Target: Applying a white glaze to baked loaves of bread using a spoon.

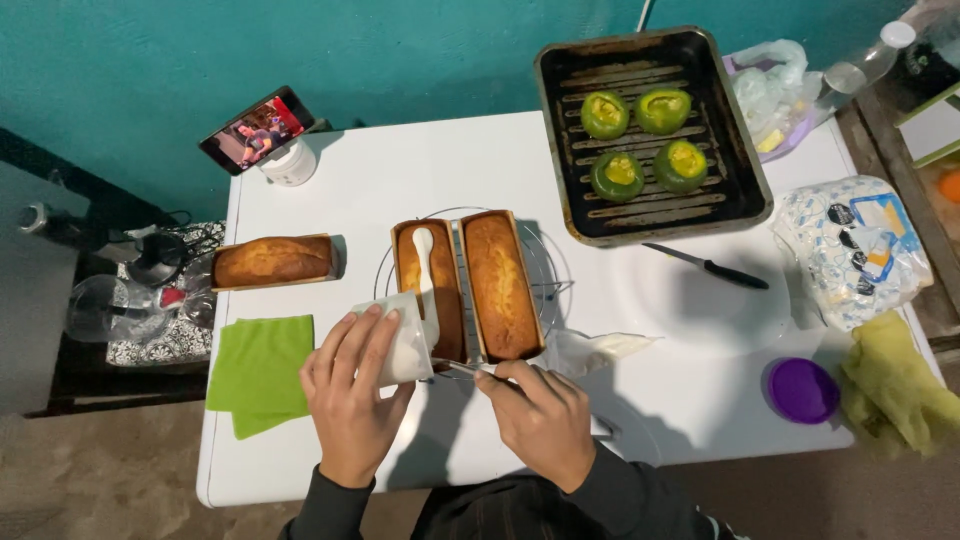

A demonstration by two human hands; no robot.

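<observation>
— white icing, thick and glossy, runs in a stripe down the left loaf cake (432,290). is the left hand (352,385) doing the pouring?

— yes, it wraps a small white container (403,340), tipped toward that loaf. the right hand (537,415) is closed around a thin metal utensil (470,369) whose tip meets the container's mouth, scraping the icing out.

— how should that go, in your view?

— i'd judge a steady tilt and short scrapes best, so the stripe stays on the crust and off the paper mould.

— and the other loaf?

— the right loaf cake (503,285) sits just beside it, bare, golden and slightly domed. both rest on a round wire rack (548,268) on the white table (400,180).

— what else?

— a third loaf (272,261) to the left, above a flat green cloth (262,368). a dark, worn roasting tray (735,130) holds four hollowed green peppers (620,175); a black-handled knife (706,265) lies below it, a purple lid (803,390) near the table edge.
</observation>
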